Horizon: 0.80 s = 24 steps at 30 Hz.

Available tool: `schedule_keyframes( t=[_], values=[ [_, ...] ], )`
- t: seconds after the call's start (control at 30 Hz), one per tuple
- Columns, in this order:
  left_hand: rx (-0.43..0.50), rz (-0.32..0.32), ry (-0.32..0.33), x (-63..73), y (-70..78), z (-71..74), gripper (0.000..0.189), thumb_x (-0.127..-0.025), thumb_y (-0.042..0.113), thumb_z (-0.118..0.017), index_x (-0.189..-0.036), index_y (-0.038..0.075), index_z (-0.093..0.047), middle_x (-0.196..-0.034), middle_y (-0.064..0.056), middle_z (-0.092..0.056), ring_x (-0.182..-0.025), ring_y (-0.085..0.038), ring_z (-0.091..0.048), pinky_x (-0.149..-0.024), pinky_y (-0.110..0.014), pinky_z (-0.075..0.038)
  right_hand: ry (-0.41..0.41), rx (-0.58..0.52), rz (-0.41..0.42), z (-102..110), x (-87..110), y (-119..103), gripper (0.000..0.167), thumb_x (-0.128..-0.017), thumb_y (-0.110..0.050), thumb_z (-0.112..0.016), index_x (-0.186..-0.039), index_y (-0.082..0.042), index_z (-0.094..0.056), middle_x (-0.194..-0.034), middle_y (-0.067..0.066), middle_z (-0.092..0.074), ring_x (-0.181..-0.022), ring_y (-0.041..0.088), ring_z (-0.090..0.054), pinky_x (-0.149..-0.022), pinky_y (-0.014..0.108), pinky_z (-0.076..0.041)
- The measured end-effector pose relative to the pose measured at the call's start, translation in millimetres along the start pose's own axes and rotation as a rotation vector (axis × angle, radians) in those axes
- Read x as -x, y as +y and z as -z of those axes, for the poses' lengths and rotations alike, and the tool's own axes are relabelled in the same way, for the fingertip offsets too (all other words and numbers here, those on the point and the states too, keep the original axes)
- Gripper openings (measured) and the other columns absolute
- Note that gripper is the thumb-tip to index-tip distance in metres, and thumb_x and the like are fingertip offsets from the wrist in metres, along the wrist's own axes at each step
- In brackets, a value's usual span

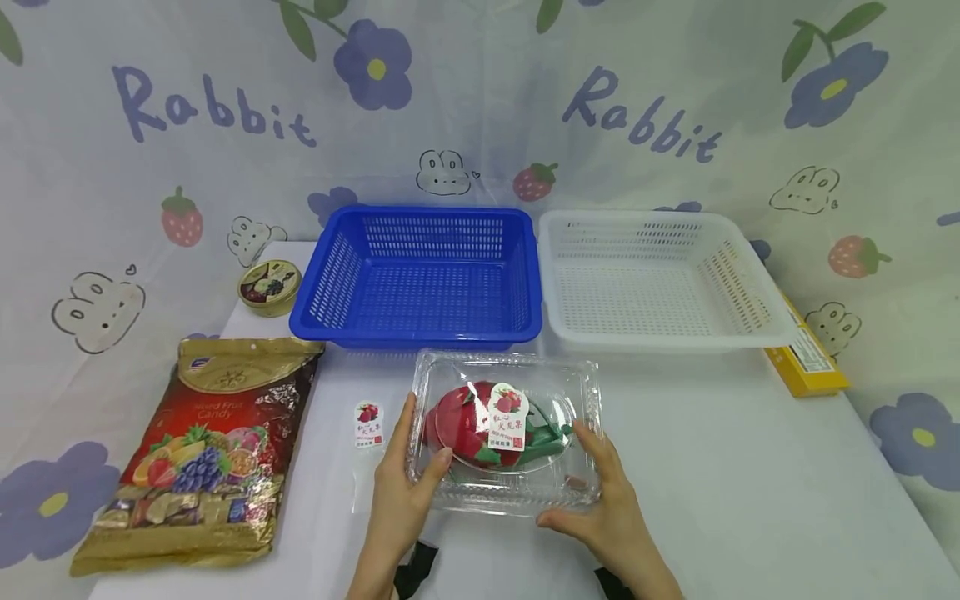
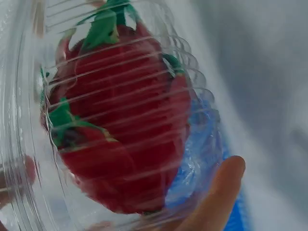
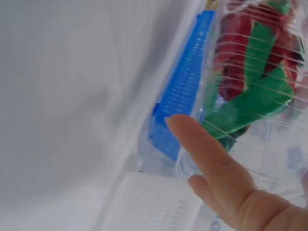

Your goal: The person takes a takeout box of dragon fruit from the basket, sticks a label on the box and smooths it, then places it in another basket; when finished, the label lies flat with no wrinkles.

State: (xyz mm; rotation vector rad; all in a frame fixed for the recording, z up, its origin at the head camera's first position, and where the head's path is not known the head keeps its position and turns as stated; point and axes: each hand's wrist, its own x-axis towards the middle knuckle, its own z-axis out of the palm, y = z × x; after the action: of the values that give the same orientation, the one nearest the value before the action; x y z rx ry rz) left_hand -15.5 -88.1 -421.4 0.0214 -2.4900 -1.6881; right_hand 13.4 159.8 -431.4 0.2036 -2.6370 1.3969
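A clear plastic clamshell box [image 1: 517,502] lies at the front middle, in both hands. Inside is a red dragon fruit [image 1: 459,421] with green scales, real or imitation I cannot tell. On the lid is a white label sticker [image 1: 507,429] with a fruit picture. My left hand [image 1: 401,487] grips the box's left side, its thumb over the lid's edge. At the right side, my right hand [image 1: 611,507] holds the box between fingers and thumb. The left wrist view shows the dragon fruit [image 2: 120,115] through ribbed plastic. Whether the box touches the table cannot be told.
Behind the box stand a blue basket [image 1: 427,342] and a white basket [image 1: 660,340]. A similar sticker [image 1: 369,425] on a clear strip lies to its left. Farther left are a candy bag [image 1: 210,450] and a round tin [image 1: 270,287]. A yellow box [image 1: 806,367] sits at right.
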Motion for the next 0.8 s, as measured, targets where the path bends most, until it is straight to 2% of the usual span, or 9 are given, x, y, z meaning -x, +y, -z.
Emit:
schedule_keyframes(
  t=[0.1,0.23,0.37,0.43,0.47,0.6,0.67,0.77,0.8],
  values=[
    [0.007,-0.042,0.016,-4.8,10.7,4.4,0.075,-0.089,0.017,-0.067,-0.153,0.018,-0.028,-0.155,-0.016,-0.036,-0.142,-0.041,-0.034,-0.106,-0.064,-0.031,0.030,-0.045,0.125,1.6,0.2,-2.8,0.112,-0.044,-0.011,-0.095,-0.142,-0.014,-0.041,-0.144,0.022,-0.037,-0.123,0.020,-0.052,-0.075,0.035,-0.060],
    [0.038,-0.076,-0.011,-11.9,27.5,4.1,0.077,-0.088,0.016,-0.068,-0.154,0.016,-0.026,-0.157,-0.016,-0.032,-0.143,-0.043,-0.031,-0.099,-0.064,-0.038,0.101,-0.135,0.268,5.9,-3.6,-1.0,0.105,-0.045,0.011,-0.091,-0.136,-0.004,-0.041,-0.149,0.026,-0.027,-0.129,-0.003,-0.041,-0.076,0.024,-0.059],
    [0.087,-0.100,-0.069,-16.3,49.3,-4.8,0.083,-0.088,0.020,-0.068,-0.156,0.018,-0.020,-0.158,-0.016,-0.027,-0.140,-0.047,-0.034,-0.086,-0.058,-0.052,0.197,-0.215,0.266,20.4,-13.4,0.2,0.100,-0.046,0.021,-0.085,-0.133,0.001,-0.041,-0.156,0.018,-0.024,-0.129,0.000,-0.045,-0.080,0.019,-0.056],
    [0.094,-0.137,-0.090,-18.4,61.0,-9.5,0.086,-0.088,0.024,-0.068,-0.156,0.021,-0.016,-0.158,-0.016,-0.026,-0.138,-0.047,-0.037,-0.082,-0.055,-0.055,0.221,-0.232,0.249,31.2,-18.7,0.7,0.099,-0.047,0.023,-0.083,-0.133,0.001,-0.040,-0.157,0.012,-0.025,-0.132,0.001,-0.043,-0.083,0.016,-0.053],
    [0.086,-0.164,-0.100,-19.6,66.5,-11.4,0.087,-0.089,0.028,-0.068,-0.157,0.021,-0.015,-0.158,-0.016,-0.026,-0.137,-0.046,-0.038,-0.082,-0.055,-0.055,0.214,-0.297,0.252,36.8,-22.0,1.0,0.097,-0.048,0.025,-0.081,-0.133,0.002,-0.039,-0.157,0.011,-0.024,-0.133,0.002,-0.042,-0.084,0.017,-0.053],
    [0.049,-0.285,-0.153,-27.0,85.4,-18.8,0.093,-0.087,0.054,-0.064,-0.157,0.025,-0.009,-0.162,-0.009,-0.019,-0.146,-0.039,-0.026,-0.101,-0.064,-0.041,0.210,-0.560,0.291,61.7,-35.8,2.4,0.084,-0.058,0.022,-0.079,-0.130,0.006,-0.037,-0.155,0.012,-0.029,-0.139,0.010,-0.039,-0.091,0.024,-0.052],
    [0.024,-0.324,-0.184,-31.9,91.8,-24.7,0.097,-0.085,0.065,-0.059,-0.157,0.027,-0.006,-0.163,-0.003,-0.014,-0.149,-0.034,-0.019,-0.108,-0.066,-0.031,0.224,-0.731,0.307,74.4,-45.2,2.8,0.075,-0.062,0.022,-0.077,-0.125,0.008,-0.040,-0.154,0.014,-0.032,-0.137,0.016,-0.045,-0.091,0.029,-0.053],
    [0.004,-0.347,-0.230,-42.0,98.1,-36.9,0.102,-0.084,0.057,-0.066,-0.157,0.028,-0.002,-0.164,0.004,-0.009,-0.150,-0.028,-0.016,-0.114,-0.061,-0.026,0.300,-0.788,0.279,92.7,-57.6,4.3,0.064,-0.063,0.024,-0.076,-0.117,0.007,-0.046,-0.150,0.016,-0.037,-0.132,0.020,-0.050,-0.088,0.029,-0.055],
    [-0.006,-0.349,-0.242,-45.8,99.2,-41.3,0.103,-0.084,0.055,-0.068,-0.157,0.029,0.000,-0.164,0.005,-0.008,-0.150,-0.027,-0.016,-0.114,-0.059,-0.026,0.329,-0.769,0.255,98.4,-61.2,4.9,0.062,-0.062,0.024,-0.076,-0.115,0.007,-0.048,-0.149,0.015,-0.039,-0.131,0.019,-0.052,-0.086,0.028,-0.055]
  ],
)
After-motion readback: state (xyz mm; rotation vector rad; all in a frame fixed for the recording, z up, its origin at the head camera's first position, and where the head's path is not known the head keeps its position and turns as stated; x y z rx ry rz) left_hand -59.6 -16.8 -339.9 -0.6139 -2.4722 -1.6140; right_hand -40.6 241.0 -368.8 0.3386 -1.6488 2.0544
